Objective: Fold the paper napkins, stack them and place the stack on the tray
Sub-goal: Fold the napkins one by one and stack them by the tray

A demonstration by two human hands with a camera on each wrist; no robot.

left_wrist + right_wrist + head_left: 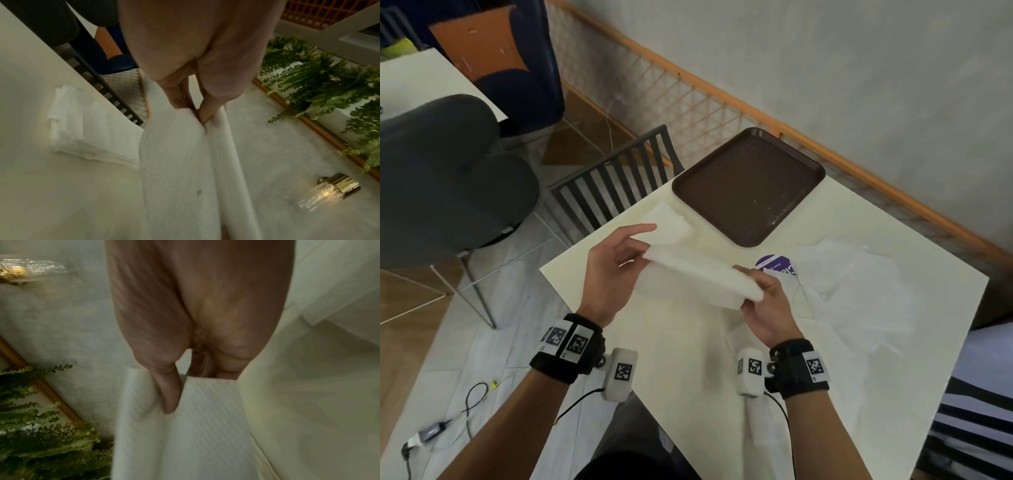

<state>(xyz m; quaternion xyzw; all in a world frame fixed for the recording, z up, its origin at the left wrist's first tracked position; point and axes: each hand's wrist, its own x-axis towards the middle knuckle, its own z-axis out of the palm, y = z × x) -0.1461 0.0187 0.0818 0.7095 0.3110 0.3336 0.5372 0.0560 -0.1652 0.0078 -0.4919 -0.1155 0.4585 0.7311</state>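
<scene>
Both hands hold one white paper napkin [702,274] above the table, folded over into a long strip. My left hand [619,260] pinches its far left end [185,146], thumb against fingers. At the strip's near right end [205,426] my right hand [760,301] pinches it the same way. A folded napkin stack [671,222] lies on the table behind the left hand, seen too in the left wrist view [86,133]. The brown tray [750,185] sits bare at the table's far corner. Unfolded napkins [859,291] lie spread out on the right.
A purple round sticker [774,265] shows on the cream table [671,359] just past the right hand. A dark slatted chair back [616,185] stands at the table's far left edge. A grey padded chair [448,178] is further left. A wall runs behind the tray.
</scene>
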